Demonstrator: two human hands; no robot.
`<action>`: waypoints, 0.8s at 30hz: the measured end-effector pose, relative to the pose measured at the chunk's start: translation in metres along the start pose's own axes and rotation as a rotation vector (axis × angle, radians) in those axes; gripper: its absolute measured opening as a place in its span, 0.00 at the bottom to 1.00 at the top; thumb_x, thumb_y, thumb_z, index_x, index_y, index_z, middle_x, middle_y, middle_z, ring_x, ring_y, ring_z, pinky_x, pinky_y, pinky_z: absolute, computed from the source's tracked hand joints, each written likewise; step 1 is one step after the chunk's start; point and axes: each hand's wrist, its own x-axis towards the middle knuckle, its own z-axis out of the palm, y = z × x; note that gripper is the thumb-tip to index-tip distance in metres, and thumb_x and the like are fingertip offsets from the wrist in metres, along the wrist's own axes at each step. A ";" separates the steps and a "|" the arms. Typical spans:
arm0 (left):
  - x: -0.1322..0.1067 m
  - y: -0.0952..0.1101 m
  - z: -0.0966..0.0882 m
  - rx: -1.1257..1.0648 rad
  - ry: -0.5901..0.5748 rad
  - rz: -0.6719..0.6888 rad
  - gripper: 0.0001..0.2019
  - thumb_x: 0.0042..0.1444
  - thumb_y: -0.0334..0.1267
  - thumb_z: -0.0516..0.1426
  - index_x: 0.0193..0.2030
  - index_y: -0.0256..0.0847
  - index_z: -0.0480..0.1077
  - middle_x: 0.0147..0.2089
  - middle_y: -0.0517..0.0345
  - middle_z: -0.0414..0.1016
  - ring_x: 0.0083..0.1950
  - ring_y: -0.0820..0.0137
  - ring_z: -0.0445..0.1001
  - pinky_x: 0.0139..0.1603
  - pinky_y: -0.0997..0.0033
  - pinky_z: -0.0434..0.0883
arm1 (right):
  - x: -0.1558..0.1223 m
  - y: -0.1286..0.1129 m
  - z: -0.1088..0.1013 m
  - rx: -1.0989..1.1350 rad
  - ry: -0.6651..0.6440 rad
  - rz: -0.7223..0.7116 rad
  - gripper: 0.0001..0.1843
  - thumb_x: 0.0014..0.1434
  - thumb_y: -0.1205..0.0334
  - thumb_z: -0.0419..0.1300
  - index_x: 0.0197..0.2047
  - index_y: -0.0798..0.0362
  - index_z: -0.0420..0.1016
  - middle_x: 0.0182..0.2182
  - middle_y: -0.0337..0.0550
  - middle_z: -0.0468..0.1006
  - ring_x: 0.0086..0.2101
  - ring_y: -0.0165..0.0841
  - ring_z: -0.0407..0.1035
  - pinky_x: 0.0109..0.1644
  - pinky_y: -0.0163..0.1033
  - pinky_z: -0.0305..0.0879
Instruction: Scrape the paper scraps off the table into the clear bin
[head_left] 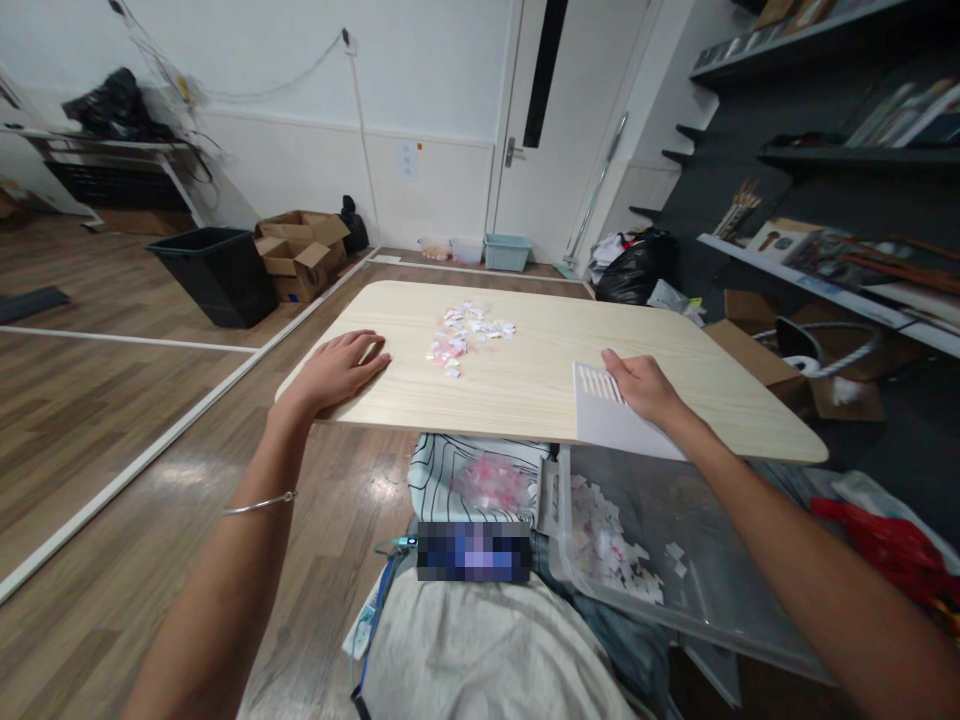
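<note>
My left hand (339, 368) lies flat on the near left part of a light wooden table (540, 395), fingers stretched out, holding nothing. My right hand (643, 388) rests on a white slotted plastic lid (611, 415) at the table's near right edge, fingers curled over its top. A scatter of small pink and white paper scraps (465, 335) lies on the table's middle, between the two hands and a little beyond them. Below the table edge a clear plastic bin (660, 570) holds more white scraps.
A clear bag of pink scraps (491, 480) lies on my lap under the table. A black bin (214, 270) and cardboard boxes (300, 255) stand on the floor at the left. Shelves (825, 250) and a black bag (637, 265) are at the right.
</note>
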 end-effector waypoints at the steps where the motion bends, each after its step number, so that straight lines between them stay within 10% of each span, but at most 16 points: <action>1: 0.000 0.000 0.000 0.000 0.004 0.001 0.35 0.83 0.69 0.52 0.75 0.46 0.84 0.86 0.39 0.83 0.87 0.41 0.79 0.90 0.42 0.74 | 0.000 0.001 0.000 0.006 0.001 0.001 0.55 0.69 -0.03 0.44 0.18 0.38 0.51 0.18 0.40 0.53 0.23 0.33 0.51 0.30 0.48 0.46; 24: 0.000 0.001 0.000 -0.001 0.006 -0.016 0.36 0.82 0.69 0.52 0.75 0.45 0.84 0.87 0.38 0.83 0.87 0.41 0.79 0.90 0.42 0.73 | -0.007 -0.011 -0.002 -0.033 0.023 -0.010 0.52 0.72 0.02 0.47 0.19 0.39 0.50 0.19 0.41 0.53 0.24 0.35 0.52 0.31 0.49 0.46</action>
